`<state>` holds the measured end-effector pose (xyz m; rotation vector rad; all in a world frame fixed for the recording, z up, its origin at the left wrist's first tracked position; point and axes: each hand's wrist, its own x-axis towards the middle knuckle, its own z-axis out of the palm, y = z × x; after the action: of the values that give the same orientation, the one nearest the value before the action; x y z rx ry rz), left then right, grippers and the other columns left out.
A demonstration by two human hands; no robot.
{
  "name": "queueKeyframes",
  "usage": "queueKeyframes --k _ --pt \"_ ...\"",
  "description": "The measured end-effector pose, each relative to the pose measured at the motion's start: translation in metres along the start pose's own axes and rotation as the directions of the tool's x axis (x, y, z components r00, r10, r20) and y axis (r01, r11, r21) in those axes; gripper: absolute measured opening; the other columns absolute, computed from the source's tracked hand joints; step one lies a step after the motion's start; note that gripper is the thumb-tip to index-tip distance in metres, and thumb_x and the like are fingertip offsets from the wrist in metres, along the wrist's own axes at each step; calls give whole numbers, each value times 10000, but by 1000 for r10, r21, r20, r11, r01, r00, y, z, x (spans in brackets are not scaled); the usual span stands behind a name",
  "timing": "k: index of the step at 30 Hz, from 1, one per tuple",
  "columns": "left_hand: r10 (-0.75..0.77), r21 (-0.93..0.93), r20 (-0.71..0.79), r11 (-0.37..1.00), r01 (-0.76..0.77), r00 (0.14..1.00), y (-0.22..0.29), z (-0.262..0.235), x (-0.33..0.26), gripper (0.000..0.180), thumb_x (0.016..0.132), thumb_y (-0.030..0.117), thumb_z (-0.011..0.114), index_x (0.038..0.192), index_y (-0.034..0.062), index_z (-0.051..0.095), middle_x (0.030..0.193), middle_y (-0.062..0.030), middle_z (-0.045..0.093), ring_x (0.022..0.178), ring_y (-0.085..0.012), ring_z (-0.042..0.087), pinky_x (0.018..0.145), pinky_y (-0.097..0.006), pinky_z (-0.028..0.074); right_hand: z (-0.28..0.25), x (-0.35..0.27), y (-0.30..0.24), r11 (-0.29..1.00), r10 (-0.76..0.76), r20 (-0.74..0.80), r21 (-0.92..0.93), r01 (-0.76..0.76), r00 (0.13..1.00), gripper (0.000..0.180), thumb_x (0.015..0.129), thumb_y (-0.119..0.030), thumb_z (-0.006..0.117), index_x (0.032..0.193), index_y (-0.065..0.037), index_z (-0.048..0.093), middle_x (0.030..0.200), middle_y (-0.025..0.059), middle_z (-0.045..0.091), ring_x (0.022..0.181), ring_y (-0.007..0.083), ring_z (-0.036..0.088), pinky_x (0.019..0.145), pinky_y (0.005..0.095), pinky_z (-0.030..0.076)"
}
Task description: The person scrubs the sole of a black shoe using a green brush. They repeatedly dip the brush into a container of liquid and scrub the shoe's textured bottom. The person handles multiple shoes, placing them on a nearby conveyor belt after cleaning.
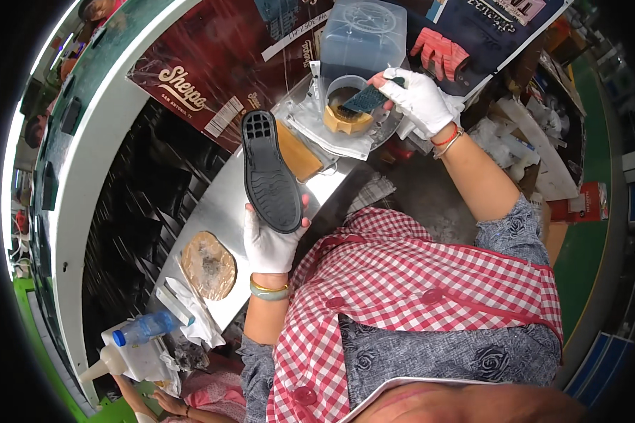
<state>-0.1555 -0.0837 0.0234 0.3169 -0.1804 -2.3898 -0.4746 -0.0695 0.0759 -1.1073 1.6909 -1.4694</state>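
My left hand (269, 240), in a white glove with bare fingertips, grips a black shoe sole (270, 173) by its lower end. The sole stands with its heel grid upward and its inner face toward me. My right hand (420, 102), also in a white glove, pinches a flat dark green scouring pad (375, 97). The pad's lower end reaches over the mouth of a clear plastic cup (337, 85), whose inside looks brown and stained. Tan tape (348, 124) wraps the cup's lower part. What the cup contains is hard to make out.
Behind the cup stands a large translucent plastic container (365, 42), with a pink glove (441, 53) beside it. Dark red cartons (190, 70) line the back. A round tan disc (209, 265) lies on the metal table; a blue-capped bottle (144, 328) and another person's hand (168, 403) are lower left.
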Motion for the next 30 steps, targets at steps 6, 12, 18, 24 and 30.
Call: queueKeyframes --k 6,12,18,24,30 --pt "-4 1 -40 1000 4 999 -8 -1 1 515 910 425 465 1303 97 408 1297 -149 453 1146 -391 477 784 -512 519 0 4 8 1000 17 52 -6 -17 998 284 848 -252 642 984 -2 645 838 19 656 564 65 564 528 191 442" --pt "17 -68 -24 998 -18 1000 -10 -13 3 524 907 397 469 1315 75 401 1305 -159 444 1171 -414 438 813 -503 493 -9 -8 30 907 221 84 348 -237 972 232 888 -209 550 1001 -13 600 949 46 643 599 80 572 460 157 386" --pt "49 -146 44 988 -42 998 -11 -4 1 565 894 396 496 1325 52 372 1304 -235 413 1176 -417 429 855 -516 463 76 -75 -38 899 94 223 401 -179 970 222 918 -224 507 944 -29 610 737 14 622 567 57 566 453 151 352" --pt "108 -39 79 994 -105 991 -15 8 -5 637 870 420 543 1336 40 330 1319 -223 390 1164 -369 450 891 -491 475 109 -85 -45 914 70 288 366 -177 955 236 921 -212 503 980 -13 614 709 21 613 531 39 517 479 160 380" --pt "105 6 82 994 -106 991 -15 9 -6 644 856 431 565 1331 59 338 1301 -195 407 1147 -359 463 894 -489 480 116 -91 -42 923 24 271 363 -125 962 195 918 -182 520 946 -19 624 736 20 602 585 54 565 483 166 427"
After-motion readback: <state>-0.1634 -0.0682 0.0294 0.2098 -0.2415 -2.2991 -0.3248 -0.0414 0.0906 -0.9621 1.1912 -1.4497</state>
